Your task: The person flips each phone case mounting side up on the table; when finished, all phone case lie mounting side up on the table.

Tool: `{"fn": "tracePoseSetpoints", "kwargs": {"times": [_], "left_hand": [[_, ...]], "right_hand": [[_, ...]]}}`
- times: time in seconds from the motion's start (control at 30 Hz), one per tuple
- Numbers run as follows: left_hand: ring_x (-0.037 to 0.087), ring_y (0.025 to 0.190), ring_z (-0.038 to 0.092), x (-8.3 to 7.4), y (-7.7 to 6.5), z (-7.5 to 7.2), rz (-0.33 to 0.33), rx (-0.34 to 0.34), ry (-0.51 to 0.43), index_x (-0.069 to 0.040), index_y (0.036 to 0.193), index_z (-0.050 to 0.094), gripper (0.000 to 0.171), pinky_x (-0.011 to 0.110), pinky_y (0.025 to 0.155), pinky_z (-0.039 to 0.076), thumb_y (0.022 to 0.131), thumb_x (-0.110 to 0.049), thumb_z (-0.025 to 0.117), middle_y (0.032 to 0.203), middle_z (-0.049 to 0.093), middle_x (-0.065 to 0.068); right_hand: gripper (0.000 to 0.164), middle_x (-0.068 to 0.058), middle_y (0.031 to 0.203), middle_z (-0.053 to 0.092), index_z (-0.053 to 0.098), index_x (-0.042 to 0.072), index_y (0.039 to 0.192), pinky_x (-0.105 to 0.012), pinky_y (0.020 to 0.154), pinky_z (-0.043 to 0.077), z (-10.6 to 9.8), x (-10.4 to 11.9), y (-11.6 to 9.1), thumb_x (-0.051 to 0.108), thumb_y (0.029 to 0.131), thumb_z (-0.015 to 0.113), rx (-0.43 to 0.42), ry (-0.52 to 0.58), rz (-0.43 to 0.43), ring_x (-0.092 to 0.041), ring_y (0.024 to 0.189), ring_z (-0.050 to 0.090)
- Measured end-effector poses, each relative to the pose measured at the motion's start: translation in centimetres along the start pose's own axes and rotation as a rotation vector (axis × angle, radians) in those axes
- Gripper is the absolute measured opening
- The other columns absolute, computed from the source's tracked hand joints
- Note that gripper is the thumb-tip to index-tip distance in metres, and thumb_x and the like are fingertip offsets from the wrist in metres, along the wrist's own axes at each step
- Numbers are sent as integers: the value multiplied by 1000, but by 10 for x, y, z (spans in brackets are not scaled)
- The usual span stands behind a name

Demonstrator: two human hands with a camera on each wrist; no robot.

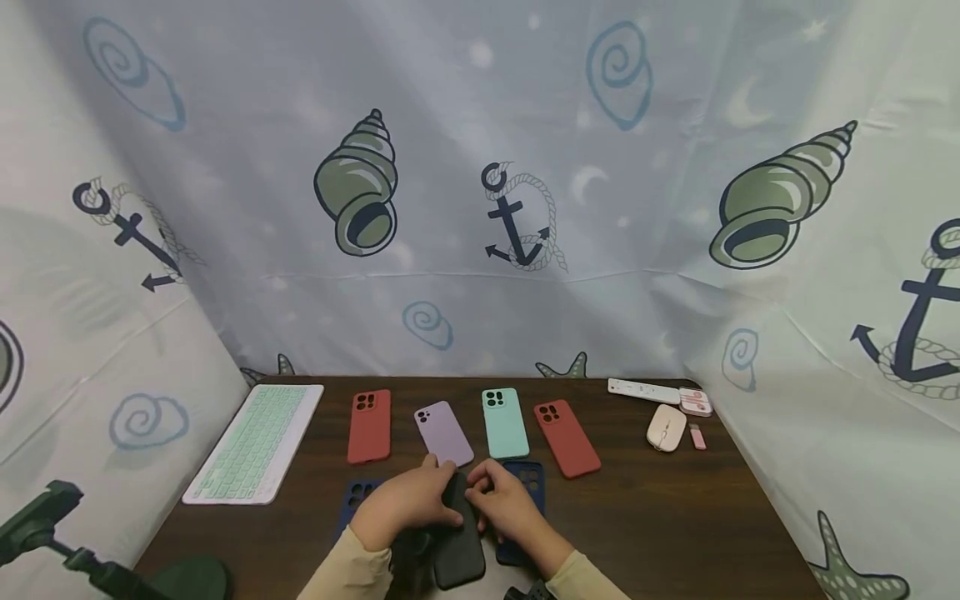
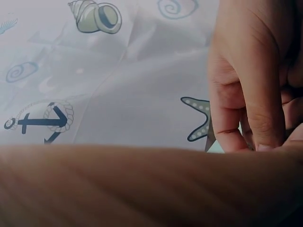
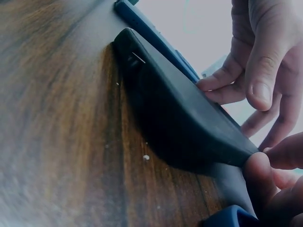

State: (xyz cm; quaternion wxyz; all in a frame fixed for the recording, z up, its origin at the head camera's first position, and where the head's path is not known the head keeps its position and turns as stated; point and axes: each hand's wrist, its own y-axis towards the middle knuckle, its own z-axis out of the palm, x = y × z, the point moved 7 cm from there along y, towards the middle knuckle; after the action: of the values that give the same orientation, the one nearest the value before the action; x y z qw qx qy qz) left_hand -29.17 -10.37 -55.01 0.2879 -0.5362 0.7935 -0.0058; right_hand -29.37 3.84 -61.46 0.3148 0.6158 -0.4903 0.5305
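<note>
A black phone case (image 1: 459,554) lies at a slant between both hands at the table's near side. My left hand (image 1: 408,500) holds it along its left side, thumb laid over its face. At its upper right edge, my right hand (image 1: 512,507) pinches the case between thumb and fingers. Seen from the right wrist, the black case (image 3: 189,111) is tilted up on edge, with a cutout in its short end. Dark blue phone cases lie beside the hands: one (image 1: 360,492) partly behind the left hand, another (image 1: 531,479) partly covered by the right.
Beyond the hands lie a red case (image 1: 369,427), a lilac case (image 1: 444,433), a mint case (image 1: 506,425) and another red case (image 1: 567,439). A keyboard (image 1: 255,446) sits left; a mouse (image 1: 666,427) and small items are right. A dark green stand (image 1: 97,571) occupies the near left.
</note>
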Motion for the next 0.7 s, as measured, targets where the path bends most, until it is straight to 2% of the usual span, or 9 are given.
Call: {"fn": "tracePoseSetpoints", "kwargs": {"times": [0.23,0.4,0.53,0.7], "left_hand": [[22,77,58,-6,-4,-1,7,-31,-16,-8,137,55,71,42,67,48,82,-41,84,117,45,20],[23,81,61,-10,-5,-3,-8,-26,13,-10,142,54,72,44,70,51,83,-42,82,129,47,26],[22,82,62,-11,-5,-2,-6,-16,43,-15,142,55,68,45,70,52,86,-43,79,132,50,25],[22,83,63,-12,-5,1,-1,-13,21,-15,142,56,63,45,71,53,87,-39,79,138,44,30]], "right_hand": [[31,-4,83,62,61,15,125,-31,33,40,0,0,0,19,95,69,9,22,-11,-14,46,57],[30,-3,80,61,61,16,124,-30,32,40,0,-1,0,20,95,70,13,42,-6,-15,46,57],[31,-4,80,62,59,12,122,-29,32,39,0,0,-1,22,95,70,15,65,-3,-15,46,58],[29,-6,87,63,57,9,119,-26,32,39,0,0,-3,22,96,69,19,93,5,-14,47,59]]}}
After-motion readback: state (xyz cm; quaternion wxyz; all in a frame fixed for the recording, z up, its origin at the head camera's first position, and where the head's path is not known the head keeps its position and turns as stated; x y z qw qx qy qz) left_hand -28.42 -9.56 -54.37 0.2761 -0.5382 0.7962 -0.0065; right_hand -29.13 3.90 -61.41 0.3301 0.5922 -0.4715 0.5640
